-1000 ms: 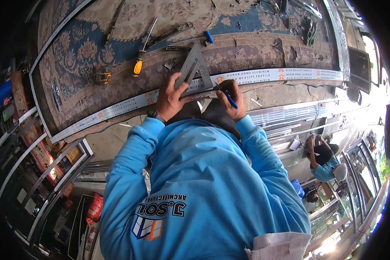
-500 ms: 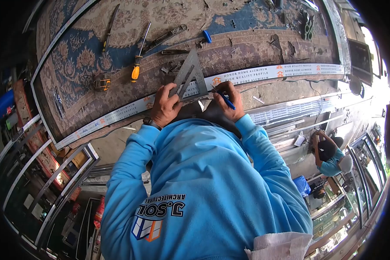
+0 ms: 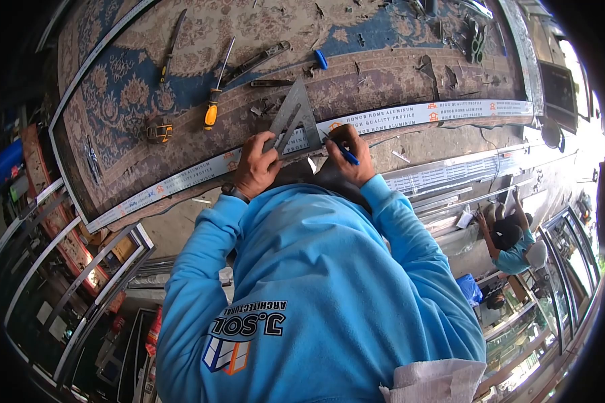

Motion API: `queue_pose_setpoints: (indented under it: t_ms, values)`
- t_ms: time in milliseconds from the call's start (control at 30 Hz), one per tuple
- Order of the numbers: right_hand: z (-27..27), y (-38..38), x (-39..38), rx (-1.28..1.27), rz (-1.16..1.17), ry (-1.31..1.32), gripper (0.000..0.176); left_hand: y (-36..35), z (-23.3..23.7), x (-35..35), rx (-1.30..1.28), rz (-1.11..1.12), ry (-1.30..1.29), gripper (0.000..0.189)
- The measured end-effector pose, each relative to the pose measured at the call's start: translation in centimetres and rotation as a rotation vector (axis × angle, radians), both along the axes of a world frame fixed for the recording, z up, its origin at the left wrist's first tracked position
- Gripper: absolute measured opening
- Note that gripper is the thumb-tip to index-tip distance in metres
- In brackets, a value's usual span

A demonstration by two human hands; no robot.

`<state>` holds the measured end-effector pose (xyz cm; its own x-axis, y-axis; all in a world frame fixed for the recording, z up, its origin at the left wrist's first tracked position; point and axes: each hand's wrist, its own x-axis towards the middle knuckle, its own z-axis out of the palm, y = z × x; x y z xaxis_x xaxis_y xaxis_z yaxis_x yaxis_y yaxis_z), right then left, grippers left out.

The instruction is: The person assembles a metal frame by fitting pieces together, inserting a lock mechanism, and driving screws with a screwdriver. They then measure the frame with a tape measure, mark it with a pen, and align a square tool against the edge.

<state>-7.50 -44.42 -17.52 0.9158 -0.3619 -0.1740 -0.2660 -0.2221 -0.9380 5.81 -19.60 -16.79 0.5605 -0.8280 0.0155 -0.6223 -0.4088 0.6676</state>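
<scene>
My left hand [image 3: 256, 166] grips the lower left corner of a grey metal triangle square [image 3: 296, 119]. The square lies across a long profile [image 3: 383, 118] covered in white printed film, along the near edge of the carpeted table. My right hand [image 3: 351, 156] is closed round a blue pen [image 3: 349, 157], its tip close to the right edge of the square.
On the carpet [image 3: 134, 87] lie a yellow screwdriver [image 3: 211, 114], a tape measure [image 3: 159, 130], a knife [image 3: 173, 47], a blue cap-like piece [image 3: 321, 59] and green-handled scissors [image 3: 477, 46]. A co-worker [image 3: 514, 252] crouches at the right, beside metal profiles.
My right hand has shifted slightly left with the pen, which is now nearer the square's edge. The co-worker's arms have spread apart. My left hand stays on the square.
</scene>
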Motion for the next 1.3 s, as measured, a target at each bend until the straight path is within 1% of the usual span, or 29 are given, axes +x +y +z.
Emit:
queue_pose_setpoints:
  t_ms: [167,267,367,467,567,667,700,800,833,933,967,1067,1167,1300]
  values:
    - [1.1,0.0,1.0,0.038,-0.018,0.037,0.025,-0.1,0.1,-0.1,0.004,0.003,0.007,0.025]
    - [1.4,-0.2,1.0,-0.030,0.016,0.048,0.022,0.0,0.0,-0.1,0.008,0.004,0.006,0.025]
    - [2.4,-0.7,0.0,-0.156,0.111,0.036,0.020,0.0,0.1,0.0,0.006,-0.002,0.002,0.024]
    - [2.5,-0.7,-0.8,-0.243,0.135,0.059,0.012,0.0,0.1,0.0,0.010,0.002,0.008,0.024]
    - [2.8,-0.7,0.8,-0.038,-0.027,0.020,0.019,0.1,-0.2,-0.1,0.012,-0.002,0.010,0.023]
    - [1.4,-0.5,1.5,-0.025,-0.017,-0.031,0.018,0.1,-0.3,-0.1,0.016,0.003,0.008,0.023]
    - [0.6,-0.3,1.3,-0.079,-0.008,-0.054,0.014,0.1,-0.3,-0.1,0.023,0.009,0.008,0.023]
    - [1.8,-0.8,0.6,-0.039,0.063,-0.050,0.014,-0.2,-0.1,-0.2,0.042,0.016,0.004,0.024]
    - [1.2,-0.8,-0.2,-0.062,0.075,-0.026,0.013,-0.2,0.0,-0.3,0.050,0.012,0.002,0.024]
    - [2.1,-2.4,-2.1,-0.108,0.261,0.070,0.014,0.0,0.0,-0.2,0.060,0.002,-0.007,0.024]
    - [2.6,-2.7,-2.4,0.046,0.247,0.130,0.013,0.2,-0.1,-0.1,0.065,-0.019,-0.039,0.023]
    - [3.5,-2.2,-2.9,0.176,0.013,0.012,0.015,3.3,0.5,0.0,0.134,-0.016,-0.130,0.022]
    - [2.9,-2.2,-2.9,0.168,0.043,0.044,0.016,9.8,1.0,1.0,0.213,0.077,-0.139,0.020]
    - [3.3,1.4,-0.9,0.126,0.084,0.009,0.016,17.2,1.5,2.9,0.273,0.138,-0.156,0.018]
